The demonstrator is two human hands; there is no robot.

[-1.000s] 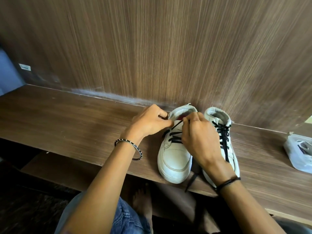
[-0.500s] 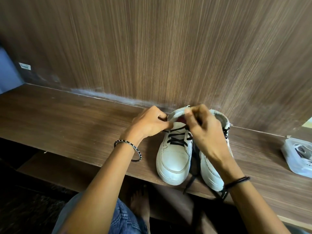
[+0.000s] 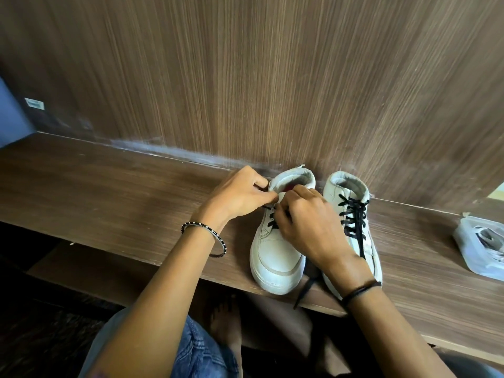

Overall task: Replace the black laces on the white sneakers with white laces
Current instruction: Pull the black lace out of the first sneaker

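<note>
A black, silver-beaded bangle rings your left wrist, a black cord, perhaps thread, your right; you wear blue jeans.

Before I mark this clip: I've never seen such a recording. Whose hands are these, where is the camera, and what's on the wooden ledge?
No machine here: a person wears one wide-angle camera on the head, so you look down along both arms. Two white shoes stand on the wooden ledge, toes toward the person. The left hand grips the collar of the left sneaker, steadying it, while the right hand pinches its black lace near the top; a loose end hangs past the front edge. The right sneaker is fully laced in black. At the far right lies a clear packet holding something white, possibly new laces; too blurred to tell.
</note>
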